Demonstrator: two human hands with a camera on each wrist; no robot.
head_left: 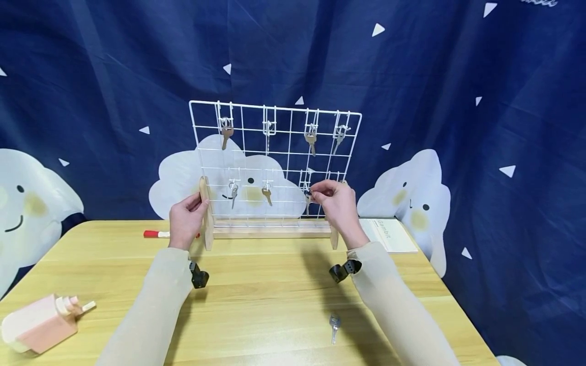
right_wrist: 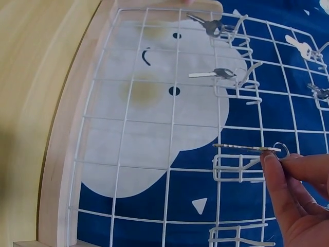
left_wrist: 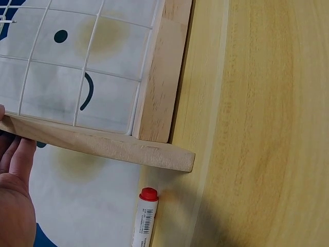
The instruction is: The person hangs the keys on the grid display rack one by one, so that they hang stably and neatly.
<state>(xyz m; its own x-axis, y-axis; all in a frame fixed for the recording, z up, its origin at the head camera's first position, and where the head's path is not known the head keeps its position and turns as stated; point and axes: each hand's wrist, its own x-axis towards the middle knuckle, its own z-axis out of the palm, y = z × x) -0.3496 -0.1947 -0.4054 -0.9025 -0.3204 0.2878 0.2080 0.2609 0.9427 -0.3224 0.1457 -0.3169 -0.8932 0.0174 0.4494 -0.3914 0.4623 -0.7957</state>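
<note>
A white wire grid rack [head_left: 290, 109] with wooden posts stands on the table. My left hand [head_left: 186, 218] holds its left wooden post [head_left: 208, 218], thumb on one side and fingers on the other, as the left wrist view also shows. My right hand [head_left: 336, 203] is at the lower right of the grid. In the right wrist view, its thumb and fingers pinch a key [right_wrist: 247, 147] by the head, near its metal ring [right_wrist: 282, 150]. This key lies close beside a white wire hook [right_wrist: 236, 167]; whether the ring touches it I cannot tell.
Several keys hang above, among them a brass-coloured key [head_left: 227, 134]; two hang lower left, including a silver key [head_left: 234, 193]. A loose key [head_left: 334, 325] lies near the front. Around are a red-capped marker [left_wrist: 146, 221], a pink bottle-like object [head_left: 41, 323] and a booklet [head_left: 393, 236].
</note>
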